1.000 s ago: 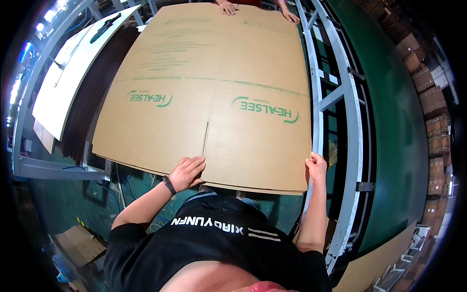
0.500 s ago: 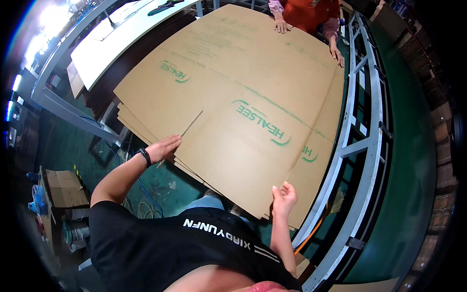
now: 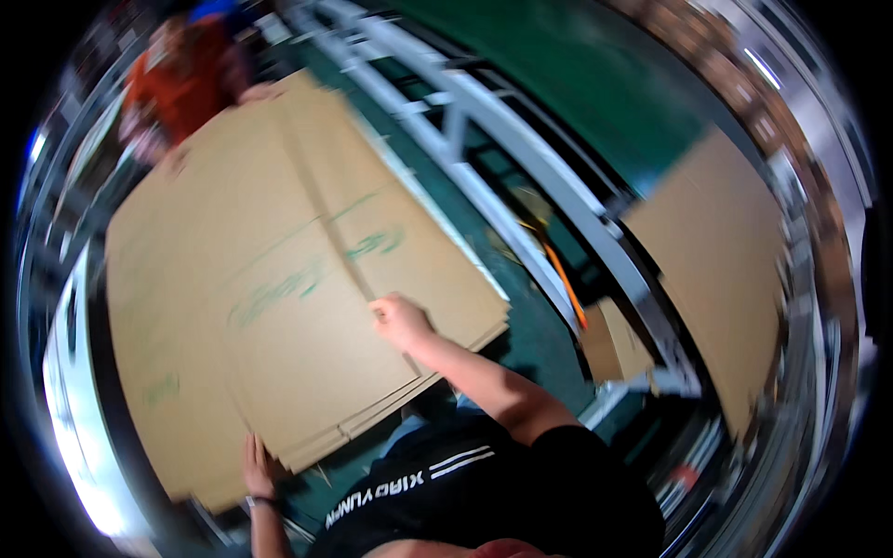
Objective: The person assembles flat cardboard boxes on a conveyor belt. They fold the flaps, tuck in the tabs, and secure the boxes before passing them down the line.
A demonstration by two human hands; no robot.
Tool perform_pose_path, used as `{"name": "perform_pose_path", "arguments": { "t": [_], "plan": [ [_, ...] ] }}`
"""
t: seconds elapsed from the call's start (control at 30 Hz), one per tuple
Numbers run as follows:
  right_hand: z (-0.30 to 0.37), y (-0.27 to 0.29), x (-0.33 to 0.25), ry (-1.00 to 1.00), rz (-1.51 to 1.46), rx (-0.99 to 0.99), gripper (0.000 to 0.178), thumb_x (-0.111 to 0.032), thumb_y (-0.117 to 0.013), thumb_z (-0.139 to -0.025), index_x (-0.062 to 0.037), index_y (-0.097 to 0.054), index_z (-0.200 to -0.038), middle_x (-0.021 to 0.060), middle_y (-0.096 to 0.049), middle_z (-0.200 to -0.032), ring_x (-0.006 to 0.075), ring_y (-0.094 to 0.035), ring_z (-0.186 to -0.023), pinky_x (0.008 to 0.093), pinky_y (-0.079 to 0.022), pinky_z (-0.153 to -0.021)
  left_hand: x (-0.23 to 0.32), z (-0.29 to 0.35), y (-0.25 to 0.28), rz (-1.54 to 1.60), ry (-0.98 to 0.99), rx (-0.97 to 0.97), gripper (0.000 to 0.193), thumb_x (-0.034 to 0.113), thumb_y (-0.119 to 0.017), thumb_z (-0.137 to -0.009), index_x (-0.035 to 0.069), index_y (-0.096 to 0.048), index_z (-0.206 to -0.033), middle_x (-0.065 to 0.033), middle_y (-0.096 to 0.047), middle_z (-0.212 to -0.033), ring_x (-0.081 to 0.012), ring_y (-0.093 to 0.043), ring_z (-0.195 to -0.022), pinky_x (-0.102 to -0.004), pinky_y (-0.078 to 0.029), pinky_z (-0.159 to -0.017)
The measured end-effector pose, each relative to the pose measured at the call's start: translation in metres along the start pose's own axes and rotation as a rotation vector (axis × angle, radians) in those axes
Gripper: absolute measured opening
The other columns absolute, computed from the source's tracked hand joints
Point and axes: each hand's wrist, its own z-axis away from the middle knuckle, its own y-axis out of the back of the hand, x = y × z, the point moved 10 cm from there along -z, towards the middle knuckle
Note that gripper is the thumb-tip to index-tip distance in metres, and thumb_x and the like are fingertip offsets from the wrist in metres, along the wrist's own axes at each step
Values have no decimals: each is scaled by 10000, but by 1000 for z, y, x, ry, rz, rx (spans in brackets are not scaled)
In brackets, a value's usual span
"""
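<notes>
A large brown cardboard sheet with green print lies on top of a stack of similar sheets. My right hand is closed in a pinch at the top sheet's right edge, partway up from its near corner. At the near left edge, beside a slit in the cardboard, rests my left hand, its fingers stretched out along the surface. Its thumb is hidden. Motion blurs the picture.
Across the stack, a person in an orange apron has hands at the far edge. A grey metal frame runs along the right. Beyond it are another cardboard sheet and a small cardboard piece. A white-topped table stands left.
The view has swung to the right. My right hand has moved from the sheet's near corner farther up its right edge. My left hand remains by the slit.
</notes>
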Motion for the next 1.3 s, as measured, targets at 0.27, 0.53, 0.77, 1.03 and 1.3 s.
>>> {"name": "perform_pose_path", "arguments": {
  "t": [0.27, 0.53, 0.77, 1.03, 1.3],
  "plan": [
    [125, 183, 41, 171, -61, 549, 337, -45, -651, -738, -28, -620, -1073, 139, -585, -1107, 322, -559, -1048, 383, -464, -909, 93, -47, 69, -351, -49, -59, 450, 320, -560, -894, 88, -561, -1279, -160, -560, -1282, -329, -489, -1216, -436, -361, -1039],
    [297, 451, 224, -199, 374, 1066, 406, -58, -701, -685, -59, -624, -1084, 146, -572, -1161, 352, -526, -1095, 429, -415, -963, 499, -105, 43, 337, -632, 11, 426, -26, -648, -705, 42, -619, -1125, -176, -580, -1206, -402, -507, -1148, -471, -381, -1028],
    [607, 604, 428, -1087, 898, 1351, 480, -267, -687, -707, -31, -586, -1112, 166, -545, -1198, 367, -469, -1140, 496, -387, -942, 693, -79, -21, 314, -1058, -431, 402, 74, -681, -734, 82, -628, -1132, -143, -607, -1186, -343, -573, -1080, -468, -414, -1008],
    [703, 582, 602, -1457, 126, 1104, 575, -343, -694, -742, -32, -557, -1205, 195, -617, -1167, 352, -594, -1067, 445, -471, -910, 698, -77, -44, 187, -967, -582, 367, 147, -633, -796, 89, -605, -1157, -138, -600, -1204, -335, -570, -1089, -439, -430, -975],
    [446, 544, 453, -136, 614, 749, 151, -56, -656, -775, -67, -693, -921, 38, -657, -778, 213, -605, -606, 358, -463, -528, 650, -75, -34, 402, -882, -545, 338, 29, -644, -759, 57, -626, -1096, -147, -637, -1118, -344, -603, -1031, -406, -487, -906]
  ]
}}
